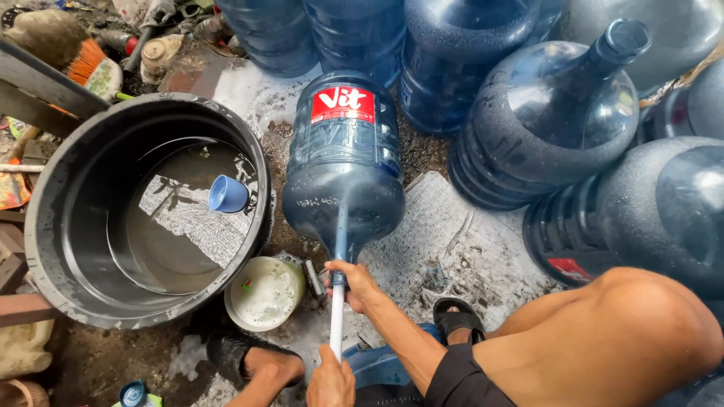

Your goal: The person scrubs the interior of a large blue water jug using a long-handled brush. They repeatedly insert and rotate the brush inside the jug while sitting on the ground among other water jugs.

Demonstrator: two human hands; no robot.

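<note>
Two hands work one white rod (336,313) that runs from the lower middle of the frame up into the mouth of a blue water jug (343,162) lying on its side at centre. Our right hand (354,285) has its fingers curled tight around the jug's neck where the rod enters, which seems to steady the opening; our left hand (330,379), at the bottom edge, is closed around the rod's lower end, as if to drive it. The jug lies flat on the wet floor (445,241), so the rod can reach along its inside. Left of it sits a big black tub (45,218) of water with a small blue cup (228,194) afloat, and a bowl of suds (264,294) just below. More blue jugs (550,120) crowd the upper right.
</note>
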